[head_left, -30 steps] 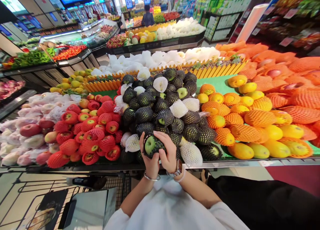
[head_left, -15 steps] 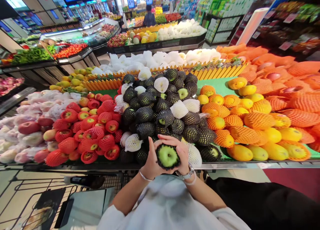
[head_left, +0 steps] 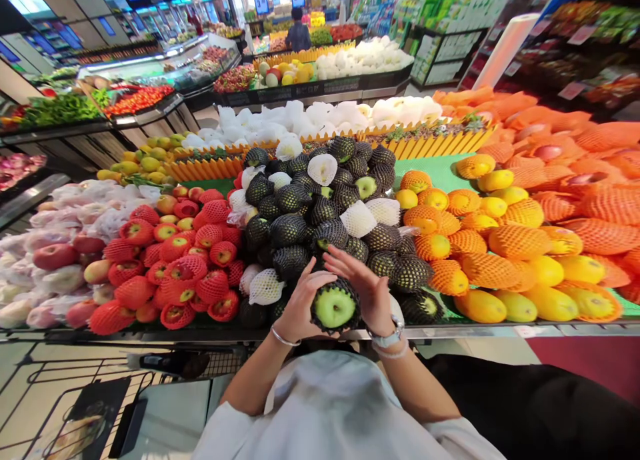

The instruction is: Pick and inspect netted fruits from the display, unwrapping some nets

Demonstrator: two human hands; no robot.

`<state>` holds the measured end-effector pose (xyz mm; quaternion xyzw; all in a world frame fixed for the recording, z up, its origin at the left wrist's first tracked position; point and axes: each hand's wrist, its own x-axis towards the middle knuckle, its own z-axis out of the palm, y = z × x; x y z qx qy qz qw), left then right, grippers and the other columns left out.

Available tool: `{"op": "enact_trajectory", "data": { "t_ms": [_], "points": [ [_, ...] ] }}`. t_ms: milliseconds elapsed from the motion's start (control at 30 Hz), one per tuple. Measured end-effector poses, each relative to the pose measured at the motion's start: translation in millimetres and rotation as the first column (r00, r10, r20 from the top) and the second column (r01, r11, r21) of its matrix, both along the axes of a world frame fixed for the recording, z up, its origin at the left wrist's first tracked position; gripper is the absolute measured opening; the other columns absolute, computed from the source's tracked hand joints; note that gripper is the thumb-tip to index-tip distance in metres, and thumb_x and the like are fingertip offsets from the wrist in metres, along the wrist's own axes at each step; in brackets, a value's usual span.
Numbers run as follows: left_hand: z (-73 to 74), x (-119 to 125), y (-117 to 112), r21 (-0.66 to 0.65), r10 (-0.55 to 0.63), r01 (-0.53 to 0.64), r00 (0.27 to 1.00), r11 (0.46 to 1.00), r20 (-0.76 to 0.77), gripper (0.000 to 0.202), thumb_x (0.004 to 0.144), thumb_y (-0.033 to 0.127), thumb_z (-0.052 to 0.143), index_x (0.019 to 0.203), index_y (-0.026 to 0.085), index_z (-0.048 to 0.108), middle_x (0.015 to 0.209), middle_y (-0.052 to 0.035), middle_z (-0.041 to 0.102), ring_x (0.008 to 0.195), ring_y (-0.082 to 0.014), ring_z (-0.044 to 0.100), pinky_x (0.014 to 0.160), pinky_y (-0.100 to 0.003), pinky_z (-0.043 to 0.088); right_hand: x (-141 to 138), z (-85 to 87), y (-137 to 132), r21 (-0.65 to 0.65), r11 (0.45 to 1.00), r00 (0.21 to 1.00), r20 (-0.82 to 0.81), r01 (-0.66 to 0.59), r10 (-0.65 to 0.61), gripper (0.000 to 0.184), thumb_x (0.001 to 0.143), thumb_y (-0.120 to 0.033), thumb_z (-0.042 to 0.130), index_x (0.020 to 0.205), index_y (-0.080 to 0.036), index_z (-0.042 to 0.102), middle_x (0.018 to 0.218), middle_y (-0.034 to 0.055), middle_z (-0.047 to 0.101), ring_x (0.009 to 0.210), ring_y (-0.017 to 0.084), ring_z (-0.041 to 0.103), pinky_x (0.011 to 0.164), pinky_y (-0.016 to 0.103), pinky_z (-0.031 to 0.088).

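Hands point(head_left: 335, 293) around round, foam-netted apple point(head_left: 334, 307)

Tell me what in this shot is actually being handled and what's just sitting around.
In hand:
green apple in black net sleeve
left hand
right hand

Just sitting around:
red-netted apples
orange-netted fruit
shopping cart

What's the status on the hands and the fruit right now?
Left hand and right hand both cup one green fruit in black foam net. Held above the front of the black-netted pile. Nothing between.
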<state>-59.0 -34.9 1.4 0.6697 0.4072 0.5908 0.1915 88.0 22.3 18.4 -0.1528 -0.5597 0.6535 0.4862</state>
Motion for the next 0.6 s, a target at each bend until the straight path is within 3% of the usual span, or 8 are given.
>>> {"op": "enact_trajectory", "data": {
  "t_ms": [100, 200, 300, 400, 467, 500, 567, 600],
  "points": [
    [4.4, -9.9, 5.1, 0.145, -0.106, 0.146, 0.962, 0.979, -0.252, 0.082, 0.06, 0.039, 0.087, 0.133, 0.023, 0.052, 0.122, -0.0125, 0.066, 0.114, -0.0302, 0.063, 0.118, -0.062, 0.024, -4.3, 3.4, -11.7, 0.03, 1.0, 0.999, 0.054, -0.002, 0.0, 0.048, 0.1, -0.051, 0.035, 0.124, -0.025, 0.068, 0.14, 0.0049, 0.056, 0.133, 0.025, 0.05, 0.116, 0.045, 0.033],
    [9.5, -16.7, 6.9, 0.215, -0.141, 0.208, 0.946, 0.954, -0.29, 0.078, 0.068, 0.042, 0.082, 0.135, 0.022, 0.047, 0.126, -0.0155, 0.063, 0.119, -0.0298, 0.06, 0.117, -0.061, 0.025, -9.6, 7.7, -22.9, 0.044, 0.997, 0.997, 0.051, 0.057, -0.06, 0.041, 0.1, -0.046, 0.039, 0.123, -0.027, 0.068, 0.138, 0.0028, 0.058, 0.131, 0.022, 0.052, 0.115, 0.042, 0.036],
    [20.3, -21.0, 2.5, 0.167, -0.225, 0.27, 0.942, 0.948, -0.248, 0.057, 0.072, 0.035, 0.08, 0.123, 0.024, 0.059, 0.124, -0.0144, 0.065, 0.119, -0.0296, 0.061, 0.118, -0.061, 0.021, -11.1, 8.4, -26.0, -0.014, 1.0, 0.998, 0.052, 0.02, -0.019, 0.057, 0.097, -0.062, 0.036, 0.135, -0.027, 0.059, 0.145, 0.0052, 0.051, 0.135, 0.025, 0.048, 0.117, 0.047, 0.032],
    [33.8, -26.4, -4.5, 0.085, -0.26, 0.277, 0.95, 0.957, -0.173, 0.032, 0.07, 0.031, 0.08, 0.101, 0.031, 0.072, 0.113, -0.0075, 0.071, 0.11, -0.0287, 0.067, 0.118, -0.061, 0.02, -4.7, 5.1, -21.5, -0.29, 0.957, 1.0, -0.022, 0.005, -0.012, 0.076, 0.092, -0.076, 0.022, 0.142, -0.026, 0.048, 0.149, 0.0096, 0.046, 0.133, 0.028, 0.05, 0.114, 0.051, 0.035],
    [41.5, -31.8, -5.5, 0.097, -0.269, 0.293, 0.941, 0.951, -0.206, 0.038, 0.062, 0.033, 0.086, 0.097, 0.037, 0.073, 0.105, -0.0026, 0.073, 0.106, -0.0281, 0.069, 0.114, -0.06, 0.031, 3.1, 1.2, -17.0, -0.494, 0.864, 0.995, -0.046, -0.096, 0.085, 0.069, 0.094, -0.072, 0.027, 0.135, -0.024, 0.053, 0.139, 0.0112, 0.056, 0.12, 0.025, 0.061, 0.106, 0.048, 0.045],
    [45.0, -34.7, -4.1, 0.069, -0.302, 0.322, 0.931, 0.944, -0.204, 0.044, 0.057, 0.032, 0.089, 0.097, 0.039, 0.073, 0.101, -0.0008, 0.073, 0.106, -0.0278, 0.069, 0.111, -0.058, 0.037, 6.7, -1.3, -15.3, -0.583, 0.788, 0.979, -0.073, -0.196, 0.189, 0.063, 0.095, -0.068, 0.032, 0.13, -0.022, 0.057, 0.13, 0.0111, 0.062, 0.109, 0.024, 0.066, 0.097, 0.045, 0.051],
    [51.4, -38.9, 2.6, -0.134, -0.427, 0.412, 0.898, 0.901, -0.109, 0.051, 0.052, 0.024, 0.091, 0.097, 0.04, 0.072, 0.095, 0.0009, 0.073, 0.106, -0.0275, 0.069, 0.105, -0.054, 0.045, 10.0, -8.1, -14.1, -0.718, 0.575, 0.901, -0.176, -0.393, 0.396, 0.053, 0.094, -0.062, 0.041, 0.117, -0.02, 0.063, 0.104, 0.0085, 0.072, 0.082, 0.019, 0.07, 0.074, 0.036, 0.058],
    [54.3, -39.5, 7.3, -0.265, -0.489, 0.465, 0.872, 0.845, -0.031, 0.05, 0.053, 0.019, 0.09, 0.096, 0.038, 0.072, 0.093, 0.0008, 0.073, 0.106, -0.0274, 0.069, 0.104, -0.054, 0.046, 8.7, -12.4, -14.8, -0.758, 0.48, 0.865, -0.219, -0.442, 0.451, 0.051, 0.093, -0.061, 0.044, 0.109, -0.018, 0.065, 0.09, 0.0063, 0.072, 0.07, 0.016, 0.069, 0.064, 0.031, 0.057]
  ]
}}
